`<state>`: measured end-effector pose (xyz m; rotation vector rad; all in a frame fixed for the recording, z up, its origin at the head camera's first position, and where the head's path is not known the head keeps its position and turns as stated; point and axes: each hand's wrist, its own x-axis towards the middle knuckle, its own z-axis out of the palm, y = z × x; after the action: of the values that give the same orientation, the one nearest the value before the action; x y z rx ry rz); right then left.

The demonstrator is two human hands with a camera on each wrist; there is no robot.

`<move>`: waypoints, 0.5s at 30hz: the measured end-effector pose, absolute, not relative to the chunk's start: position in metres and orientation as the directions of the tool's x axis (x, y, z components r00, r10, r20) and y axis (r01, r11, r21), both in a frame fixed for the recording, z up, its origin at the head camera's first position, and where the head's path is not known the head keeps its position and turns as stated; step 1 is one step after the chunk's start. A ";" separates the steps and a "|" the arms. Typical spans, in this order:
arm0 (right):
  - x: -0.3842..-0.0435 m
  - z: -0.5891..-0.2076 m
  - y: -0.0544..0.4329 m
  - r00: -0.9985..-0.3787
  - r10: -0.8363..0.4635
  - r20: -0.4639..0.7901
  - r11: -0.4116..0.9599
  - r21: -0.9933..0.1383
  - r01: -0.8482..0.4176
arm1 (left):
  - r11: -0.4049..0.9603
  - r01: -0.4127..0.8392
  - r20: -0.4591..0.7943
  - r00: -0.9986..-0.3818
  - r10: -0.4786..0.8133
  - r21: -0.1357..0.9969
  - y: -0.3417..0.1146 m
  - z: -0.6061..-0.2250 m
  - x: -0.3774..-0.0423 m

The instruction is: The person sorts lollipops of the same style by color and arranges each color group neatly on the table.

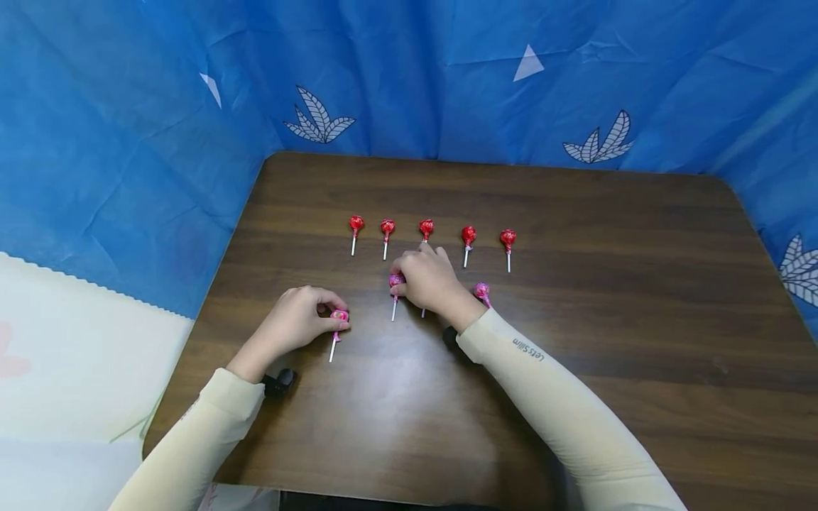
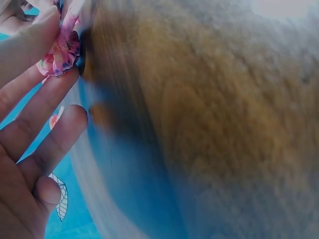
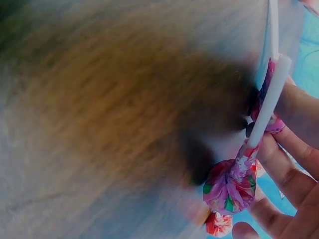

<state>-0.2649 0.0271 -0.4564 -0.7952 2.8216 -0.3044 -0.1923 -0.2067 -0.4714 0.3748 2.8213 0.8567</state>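
My left hand [image 1: 290, 323] pinches a pink-wrapped lollipop [image 1: 339, 316] between thumb and finger, its white stick pointing toward me. In the left wrist view the ball of this lollipop [image 2: 62, 56] sits at the fingertips while the lower fingers spread apart. To its right, my right hand [image 1: 431, 280] pinches a purple-pink lollipop [image 1: 396, 281] by its ball. Below that palm lies another lollipop, mostly hidden in the head view except its stick [image 1: 423, 312]; the right wrist view shows its pink and green wrapper [image 3: 229, 186]. Past the right wrist lies a purple lollipop [image 1: 482, 291], its stick covered by the sleeve.
Several red lollipops [image 1: 469, 235] lie in a row farther back, sticks toward me. All rest on a dark brown wooden table [image 1: 613, 284]. A blue curtain [image 1: 409, 78] with leaf prints hangs behind, and a white cloth [image 1: 83, 355] is at the left.
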 end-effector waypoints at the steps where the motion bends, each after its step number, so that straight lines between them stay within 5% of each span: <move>1: -0.264 -0.456 0.027 -0.836 -0.532 -0.132 0.834 -0.249 -0.492 | 0.804 0.191 -0.085 -0.954 0.287 0.563 -0.207 -0.472 -0.192; 15: -0.269 -0.454 0.032 -0.820 -0.564 -0.098 0.806 -0.280 -0.521 | 0.800 0.190 -0.073 -0.957 0.280 0.570 -0.205 -0.473 -0.196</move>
<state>-0.2687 0.0317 -0.4541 -0.8538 2.8160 -0.3602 -0.1961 -0.2049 -0.4729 0.3724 2.8328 0.8725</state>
